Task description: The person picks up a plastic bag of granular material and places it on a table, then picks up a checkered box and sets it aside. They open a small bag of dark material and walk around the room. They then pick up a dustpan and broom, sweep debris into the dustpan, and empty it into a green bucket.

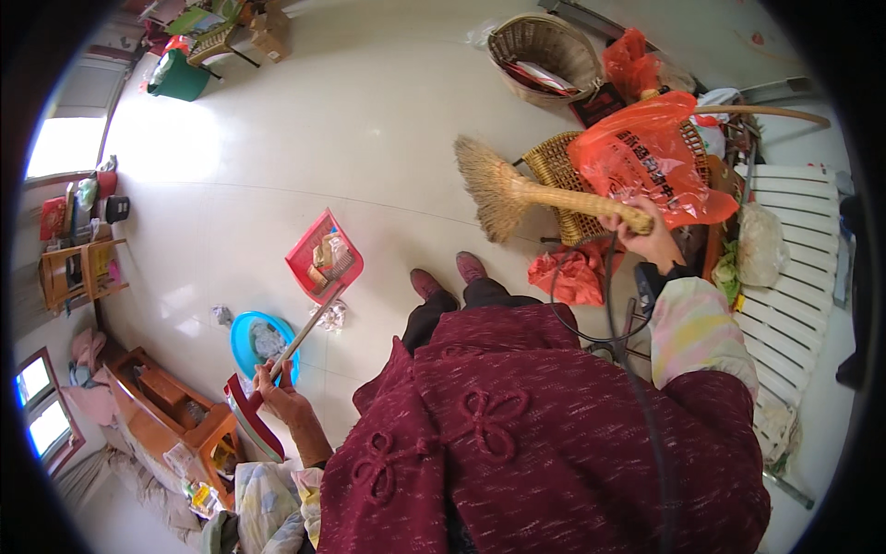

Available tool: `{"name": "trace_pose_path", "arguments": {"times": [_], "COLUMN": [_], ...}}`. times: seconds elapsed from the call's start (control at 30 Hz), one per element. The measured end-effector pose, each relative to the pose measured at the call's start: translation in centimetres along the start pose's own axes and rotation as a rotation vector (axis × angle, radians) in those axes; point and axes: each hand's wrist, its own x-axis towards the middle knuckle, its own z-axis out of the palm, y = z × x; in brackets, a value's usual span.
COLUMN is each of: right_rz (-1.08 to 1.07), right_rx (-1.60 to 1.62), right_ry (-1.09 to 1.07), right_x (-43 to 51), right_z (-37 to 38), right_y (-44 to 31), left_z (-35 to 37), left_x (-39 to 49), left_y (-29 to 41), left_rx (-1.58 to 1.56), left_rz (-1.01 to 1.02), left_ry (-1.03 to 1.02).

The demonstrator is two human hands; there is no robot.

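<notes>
My right hand [647, 232] grips the thick handle of a straw hand broom [516, 190], whose bristles point left over the floor. The handle passes in front of a woven wicker chair [554, 156] that bears a red plastic bag [637, 163] with writing. On the left, my left hand [284, 395] is around the long handle of a red dustpan [325, 249]. Bits of cardboard or packaging [329, 260] lie in its pan. A red-and-grey crosspiece [252, 419] sits at the handle's near end. Whether the pan touches the floor I cannot tell.
A blue basin [242, 332] with clear plastic stands near my left hand. Crumpled litter [332, 316] lies by the dustpan. A wicker basket [547, 52] is at the back right, a white radiator [789, 242] at the right wall. An orange-brown wooden stool [180, 415] is lower left.
</notes>
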Motion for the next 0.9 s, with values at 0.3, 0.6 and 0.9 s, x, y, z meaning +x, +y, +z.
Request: {"name": "trace_pose_path", "arguments": {"times": [0.3,0.6,0.9], "right_rz": [-0.420,0.012,0.213], "right_rx": [0.295,0.246,-0.910], "right_ry": [0.322,0.330,-0.182], "right_x": [3.6,8.8,18.5], "right_z": [-7.0,-8.6,33.7], "right_y": [-2.5,0.6,7.8], "left_z": [4.5,9.8,18.1], "left_x": [0.8,8.2,22.1], "left_y": [0.8,3.2,1.2], "left_rx": [-0.167,-0.242,-0.177], "left_rz": [0.048,0.018,0.205], "left_ry": [0.185,0.289,0.068]}}
